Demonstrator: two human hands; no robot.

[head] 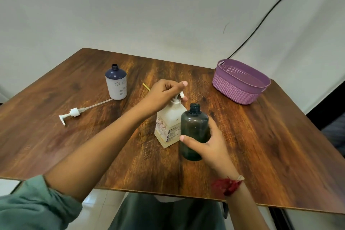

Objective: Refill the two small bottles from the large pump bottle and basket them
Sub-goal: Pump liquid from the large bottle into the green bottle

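Left hand (162,95) pinches pump bottle (167,119) | right hand (211,147) grips dark bottle (194,123) | 1 white bottle (116,86) | 1 basket (233,89)

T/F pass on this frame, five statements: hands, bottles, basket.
1. The right hand grips the dark bottle, whose neck is uncapped. True.
2. The left hand lies flat on the table. False: its fingers are curled on the pump head of the large pump bottle.
3. Both small bottles are in the purple basket. False: the white and navy bottle stands on the table and the dark bottle is in the right hand.
4. A loose pump lies on the table. True.
5. The dark bottle is beside the large pump bottle. True.
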